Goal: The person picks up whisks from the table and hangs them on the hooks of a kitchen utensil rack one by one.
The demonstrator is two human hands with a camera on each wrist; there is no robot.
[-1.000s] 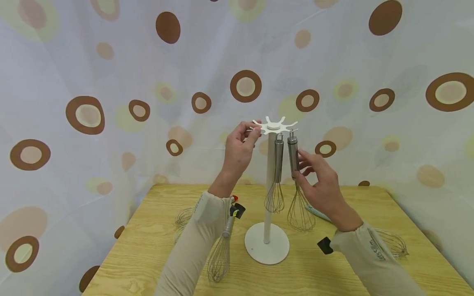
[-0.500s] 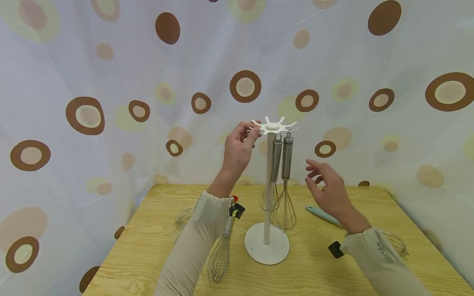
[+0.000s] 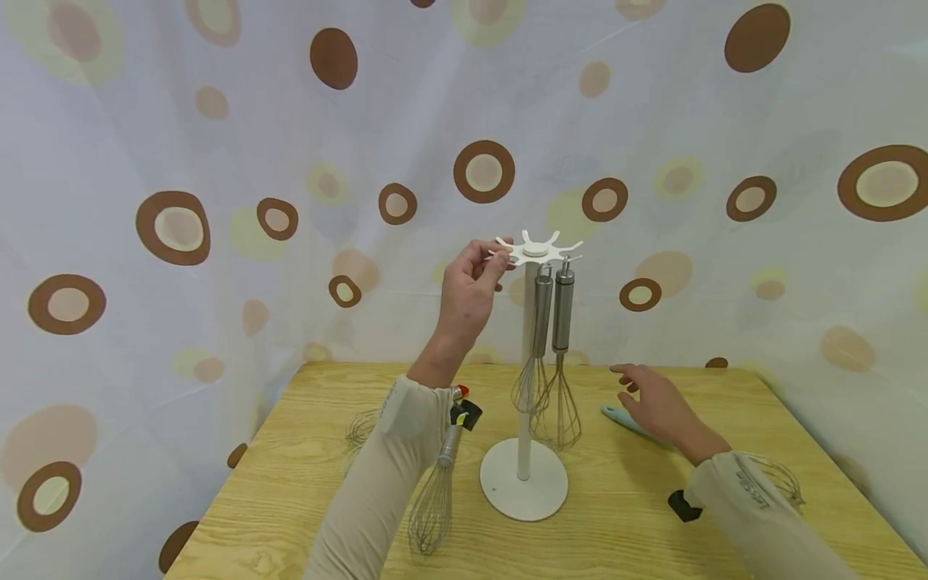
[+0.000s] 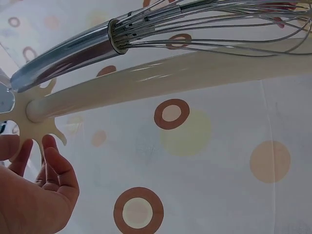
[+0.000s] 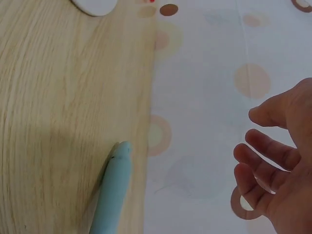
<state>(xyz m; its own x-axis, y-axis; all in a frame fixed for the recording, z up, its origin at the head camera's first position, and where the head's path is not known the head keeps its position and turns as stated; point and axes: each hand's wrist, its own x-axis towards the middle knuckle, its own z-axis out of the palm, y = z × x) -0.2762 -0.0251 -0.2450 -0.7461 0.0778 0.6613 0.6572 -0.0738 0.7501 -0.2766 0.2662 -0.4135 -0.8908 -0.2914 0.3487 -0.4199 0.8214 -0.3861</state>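
A white stand (image 3: 524, 483) with a round base, a pole and a star-shaped hook top stands on the table. My left hand (image 3: 467, 294) pinches one arm of the hook top (image 4: 29, 114) between thumb and fingers. Two steel-handled whisks hang on the right side: a smaller whisk (image 3: 540, 318) and a longer whisk (image 3: 562, 314). My right hand (image 3: 663, 407) is empty, fingers loosely bent, above a whisk with a light blue handle (image 5: 113, 190) lying on the table. The wire end (image 3: 779, 479) of that whisk is partly hidden by the right sleeve.
A grey-handled whisk (image 3: 435, 499) lies on the table (image 3: 616, 524) left of the base. Behind the left sleeve are another whisk's wires (image 3: 360, 427) and a red-tipped handle (image 3: 461, 392). A patterned curtain (image 3: 406, 121) hangs behind the table.
My right hand has let go of the longer whisk and moved right and down toward the blue handle. That whisk swung left and hangs beside the smaller one. My left hand stays put.
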